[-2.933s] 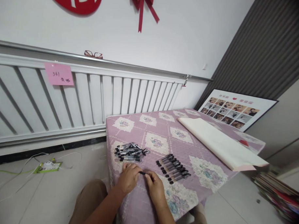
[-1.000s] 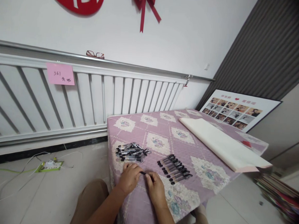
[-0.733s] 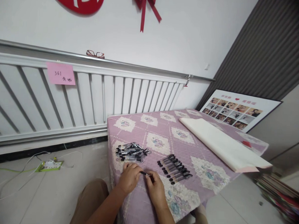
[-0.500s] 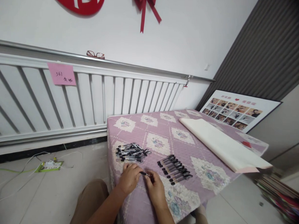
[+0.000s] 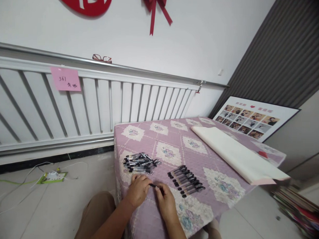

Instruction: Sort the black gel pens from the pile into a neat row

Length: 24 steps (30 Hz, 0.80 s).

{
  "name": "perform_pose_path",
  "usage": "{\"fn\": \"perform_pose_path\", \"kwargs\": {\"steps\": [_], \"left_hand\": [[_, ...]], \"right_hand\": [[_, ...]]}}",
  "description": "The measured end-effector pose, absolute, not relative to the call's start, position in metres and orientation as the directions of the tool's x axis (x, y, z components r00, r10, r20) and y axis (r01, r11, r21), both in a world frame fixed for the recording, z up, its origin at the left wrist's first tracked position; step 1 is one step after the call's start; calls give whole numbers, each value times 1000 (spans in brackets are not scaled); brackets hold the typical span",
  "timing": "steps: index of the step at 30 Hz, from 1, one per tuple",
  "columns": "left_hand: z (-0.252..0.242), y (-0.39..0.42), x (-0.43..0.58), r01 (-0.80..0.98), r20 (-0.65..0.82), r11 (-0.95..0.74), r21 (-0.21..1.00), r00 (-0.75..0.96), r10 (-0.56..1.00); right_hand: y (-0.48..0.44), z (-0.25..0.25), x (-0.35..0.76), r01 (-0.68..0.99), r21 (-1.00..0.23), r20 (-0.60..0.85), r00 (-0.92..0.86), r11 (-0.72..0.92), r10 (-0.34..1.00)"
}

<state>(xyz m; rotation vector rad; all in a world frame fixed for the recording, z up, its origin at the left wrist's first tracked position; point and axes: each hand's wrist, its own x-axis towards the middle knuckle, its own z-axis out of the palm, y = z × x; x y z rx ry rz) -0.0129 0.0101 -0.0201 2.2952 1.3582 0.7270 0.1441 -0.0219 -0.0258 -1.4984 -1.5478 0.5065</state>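
Observation:
Between my two hands is a dark pen, its ends hidden by the fingers. My left hand is closed on its left end, and my right hand pinches the right end. Just beyond my left hand lies a loose pile of several black and clear pens. Right of my right hand, several pens with black caps lie side by side in a slanting row. Everything rests on a purple flowered cloth over the table.
A long cream roll or folded sheet lies on the table's right side near a red item. A framed photo board leans behind. A white radiator stands beyond the table. A power strip with cables lies on the floor.

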Motion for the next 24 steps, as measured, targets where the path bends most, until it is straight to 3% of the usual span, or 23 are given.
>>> {"fn": "perform_pose_path", "kwargs": {"steps": [16, 24], "left_hand": [[-19, 10, -13, 695, 243, -468, 546, 403, 882], [-20, 10, -12, 705, 242, -445, 553, 375, 895]], "right_hand": [[-21, -26, 142, 635, -758, 298, 135, 148, 945], [-22, -24, 144, 531, -829, 299, 161, 173, 941]]}}
